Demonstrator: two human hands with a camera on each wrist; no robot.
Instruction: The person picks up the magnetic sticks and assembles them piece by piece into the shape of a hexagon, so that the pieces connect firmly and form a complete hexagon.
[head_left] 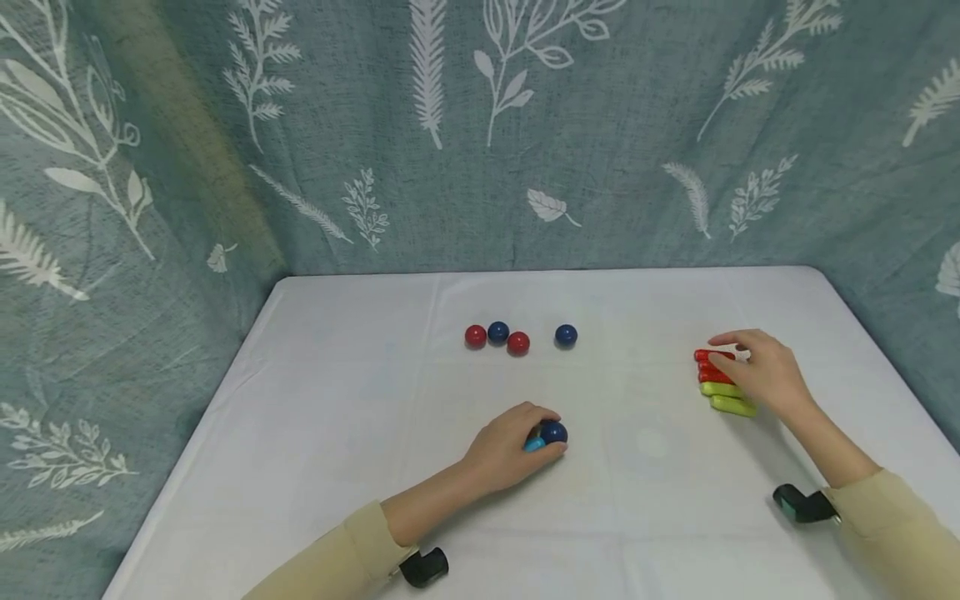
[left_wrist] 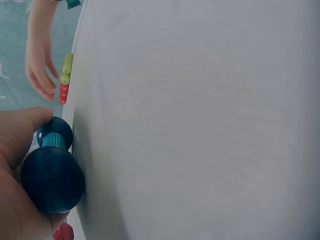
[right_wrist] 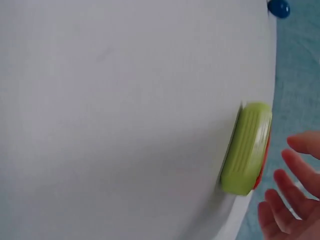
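My left hand (head_left: 513,446) grips a light-blue piece (head_left: 535,444) with dark blue balls (head_left: 554,432) at its ends; in the left wrist view a large dark ball (left_wrist: 53,179) and a smaller one sit on a ribbed teal middle (left_wrist: 54,141). On the right, my right hand (head_left: 765,371) is over a row of red pieces (head_left: 714,367) and green pieces (head_left: 726,390), thumb and fingers apart. In the right wrist view its fingers (right_wrist: 287,197) stand spread beside the ribbed green piece (right_wrist: 247,149), with red showing behind it.
Toward the back of the white table (head_left: 337,358) lie two red balls (head_left: 476,337) and a blue ball (head_left: 498,332) close together. Another blue ball (head_left: 566,336) sits apart to their right. A patterned curtain (head_left: 465,200) hangs behind the table.
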